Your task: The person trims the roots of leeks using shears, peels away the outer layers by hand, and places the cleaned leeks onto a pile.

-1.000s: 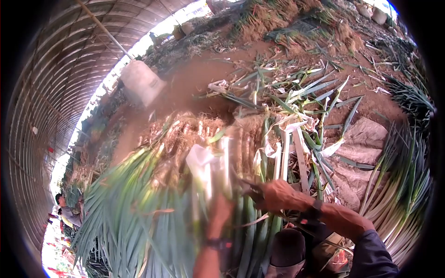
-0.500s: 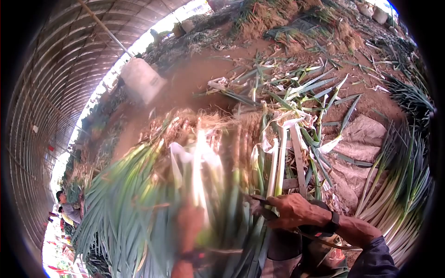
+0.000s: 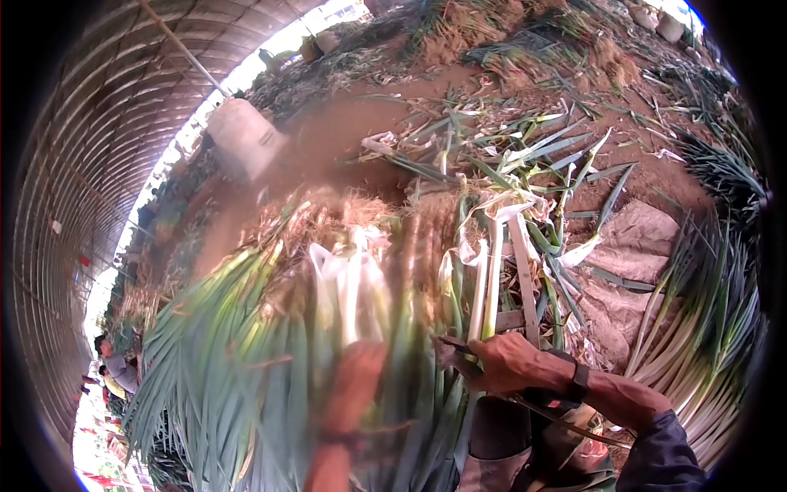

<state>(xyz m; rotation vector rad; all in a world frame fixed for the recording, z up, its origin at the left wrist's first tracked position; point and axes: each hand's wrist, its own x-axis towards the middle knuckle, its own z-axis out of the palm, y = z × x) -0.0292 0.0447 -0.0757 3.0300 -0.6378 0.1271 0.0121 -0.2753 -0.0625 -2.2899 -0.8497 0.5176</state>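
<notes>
My left hand (image 3: 354, 381), blurred by motion, is closed around a long green onion (image 3: 352, 299). Its white shaft points away from me, with roots at the far end and pale outer layers flared out on both sides. To the right, my right hand (image 3: 515, 365) is closed on a dark, narrow tool (image 3: 459, 354) whose exact kind I cannot make out. A thin tan hose or cord (image 3: 574, 428) runs below that hand. Two bare white stalks (image 3: 488, 287) lie just beyond the tool. Unpeeled green onions (image 3: 238, 328) with brown roots are heaped around my left hand.
Stripped leaves (image 3: 533, 156) litter the soil ahead, beside a wooden slat (image 3: 523, 271) and crumpled sacking (image 3: 631, 246). Cleaned green onions (image 3: 705, 361) are piled at right. A white sack (image 3: 244, 135) stands farther off. At far left is another person (image 3: 119, 369).
My left hand has moved slightly right and away from me with the green onion, whose outer layers stay flared. My right hand has shifted only slightly.
</notes>
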